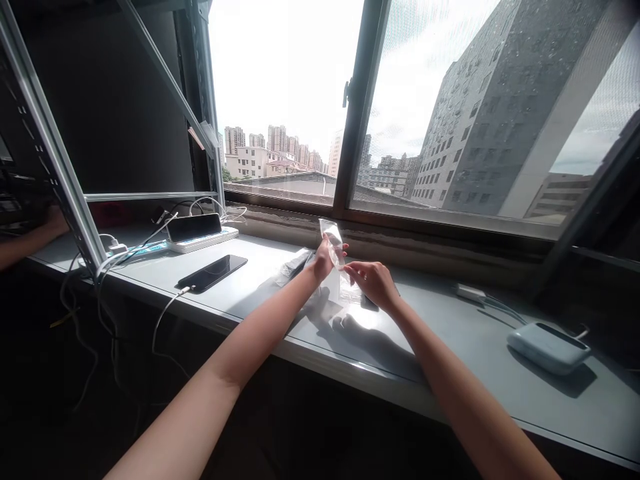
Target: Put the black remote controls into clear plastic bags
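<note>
A clear plastic bag (330, 231) is held up above the table, close to the window. My left hand (324, 259) is wrapped round its middle. At the bag's lower end, my right hand (373, 280) pinches the plastic between thumb and fingertips. What the bag contains, if anything, I cannot make out. Behind my left wrist lies a grey plastic packet (295, 264). More clear plastic lies on the table under my hands, beside a small dark object (369, 303) partly hidden by my right hand.
A black phone (213, 273) on a white cable lies to the left. Another phone (194, 228) leans on a power strip (205, 241). At the right stand a light blue device (549, 347) and a white plug (470, 292). Another person's arm (30, 243) shows beyond the metal rack post (55, 147).
</note>
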### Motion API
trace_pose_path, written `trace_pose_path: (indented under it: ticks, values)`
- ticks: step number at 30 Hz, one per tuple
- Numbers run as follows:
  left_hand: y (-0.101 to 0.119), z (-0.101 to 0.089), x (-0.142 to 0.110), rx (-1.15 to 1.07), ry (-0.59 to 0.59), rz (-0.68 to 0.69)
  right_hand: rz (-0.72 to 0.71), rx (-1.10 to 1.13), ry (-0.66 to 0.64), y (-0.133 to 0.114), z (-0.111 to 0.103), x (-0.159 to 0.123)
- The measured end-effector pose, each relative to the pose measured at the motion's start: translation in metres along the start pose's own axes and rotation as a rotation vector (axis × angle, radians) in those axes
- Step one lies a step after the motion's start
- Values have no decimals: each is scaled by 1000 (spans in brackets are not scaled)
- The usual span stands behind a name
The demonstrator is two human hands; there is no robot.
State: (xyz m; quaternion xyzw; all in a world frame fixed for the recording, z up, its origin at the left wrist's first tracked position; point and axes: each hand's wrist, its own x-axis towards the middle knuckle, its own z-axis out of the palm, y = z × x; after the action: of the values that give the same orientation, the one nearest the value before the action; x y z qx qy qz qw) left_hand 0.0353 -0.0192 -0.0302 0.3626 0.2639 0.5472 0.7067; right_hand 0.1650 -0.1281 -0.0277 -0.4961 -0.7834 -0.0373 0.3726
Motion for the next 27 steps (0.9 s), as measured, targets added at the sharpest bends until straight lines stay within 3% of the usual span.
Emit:
trace_pose_path:
  ticks: [10,20,27]
  values:
    - [4,3,-9,10,6,0,-131,11,14,5,5,1]
    - [8,5,-15,-15,0,-5,-155,103,11,7,4,1]
    - [4,1,-6,-3,7,0,-152,69,1,8,5,2]
